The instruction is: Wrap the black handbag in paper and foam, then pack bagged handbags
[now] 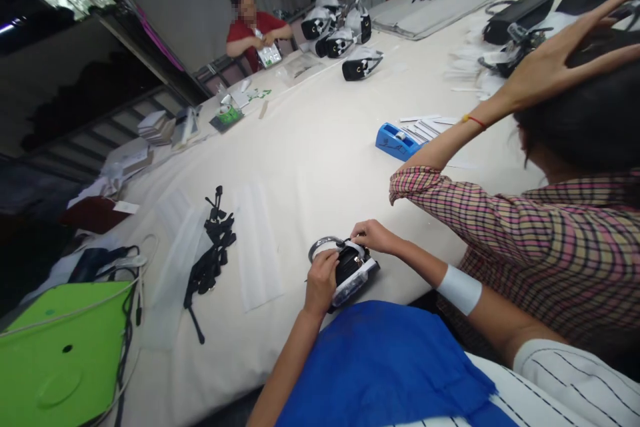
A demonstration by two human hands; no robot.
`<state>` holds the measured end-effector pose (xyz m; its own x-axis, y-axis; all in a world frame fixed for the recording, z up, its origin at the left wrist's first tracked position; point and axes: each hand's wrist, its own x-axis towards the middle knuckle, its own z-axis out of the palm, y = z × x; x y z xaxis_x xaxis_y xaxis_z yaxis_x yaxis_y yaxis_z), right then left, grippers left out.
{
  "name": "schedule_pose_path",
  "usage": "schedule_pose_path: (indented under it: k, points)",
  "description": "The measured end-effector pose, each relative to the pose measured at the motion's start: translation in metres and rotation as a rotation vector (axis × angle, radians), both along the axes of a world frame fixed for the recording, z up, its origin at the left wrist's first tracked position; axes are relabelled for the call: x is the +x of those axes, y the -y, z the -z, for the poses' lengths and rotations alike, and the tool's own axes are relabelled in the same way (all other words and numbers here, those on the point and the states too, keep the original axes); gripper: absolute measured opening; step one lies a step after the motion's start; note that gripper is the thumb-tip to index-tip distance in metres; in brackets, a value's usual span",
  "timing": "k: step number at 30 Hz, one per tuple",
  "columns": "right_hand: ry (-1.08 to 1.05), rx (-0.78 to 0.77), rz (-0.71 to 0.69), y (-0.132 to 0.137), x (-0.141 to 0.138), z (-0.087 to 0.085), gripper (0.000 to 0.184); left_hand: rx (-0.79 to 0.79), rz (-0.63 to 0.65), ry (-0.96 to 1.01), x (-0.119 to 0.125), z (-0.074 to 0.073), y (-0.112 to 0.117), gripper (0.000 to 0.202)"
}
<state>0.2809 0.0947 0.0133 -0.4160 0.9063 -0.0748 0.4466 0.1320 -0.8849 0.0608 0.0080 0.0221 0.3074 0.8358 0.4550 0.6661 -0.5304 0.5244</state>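
A small black handbag [354,268] with gold-coloured fittings and white wrapping sits at the table's front edge, close to my lap. My left hand [321,280] grips its left side, fingers bent over the top edge near the wrapped, curved handle [324,242]. At the bag's far right side, my right hand [374,236] pinches near the end of the handle. Exactly what lies between those fingertips is too small to make out. Left of the bag lie a white paper strip [257,247] and a heap of black straps [213,247].
A co-worker in a checked shirt [530,233] sits close on my right, arm raised. A blue box [397,141] stands beside white strips. Several wrapped handbags [360,67] are at the far side, near a person in red [255,33]. A green machine [65,347] is at left.
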Motion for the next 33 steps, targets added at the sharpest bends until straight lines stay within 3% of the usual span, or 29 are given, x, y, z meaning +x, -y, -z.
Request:
schedule_pose_path:
  k: [2,4,7,10,13,18,23,28,33]
  points:
    - [-0.083,-0.038,-0.015,0.003,0.005,0.005,0.011,0.119,-0.011,0.05,-0.014,0.0,0.02,0.033]
    - [-0.16,-0.073,-0.029,0.008,0.008,0.008,0.013,0.155,-0.132,0.038,-0.029,0.002,0.037,0.035]
    - [-0.217,-0.095,-0.027,0.015,0.009,0.008,0.018,0.029,-0.323,0.044,-0.048,0.007,0.051,0.031]
    - [-0.225,-0.099,-0.025,0.019,0.008,0.006,0.021,-0.145,-0.282,0.141,-0.056,0.012,0.052,0.023]
    - [-0.213,-0.111,-0.039,0.019,0.007,0.004,0.021,-0.195,-0.214,0.223,-0.055,0.016,0.049,0.016]
    - [-0.121,-0.017,0.04,0.021,0.0,0.006,0.023,-0.254,-0.329,0.395,-0.05,0.017,0.041,0.015]
    - [-0.067,0.012,0.141,0.019,-0.009,0.014,0.025,-0.352,-0.389,0.441,-0.049,0.021,0.031,0.012]
    - [-0.083,-0.019,0.131,0.009,-0.011,0.015,0.022,-0.288,-0.383,0.379,-0.054,0.026,0.024,0.013]
    - [-0.089,0.051,0.055,0.005,-0.007,0.016,0.02,-0.056,-0.302,-0.061,-0.056,0.028,0.025,0.02]
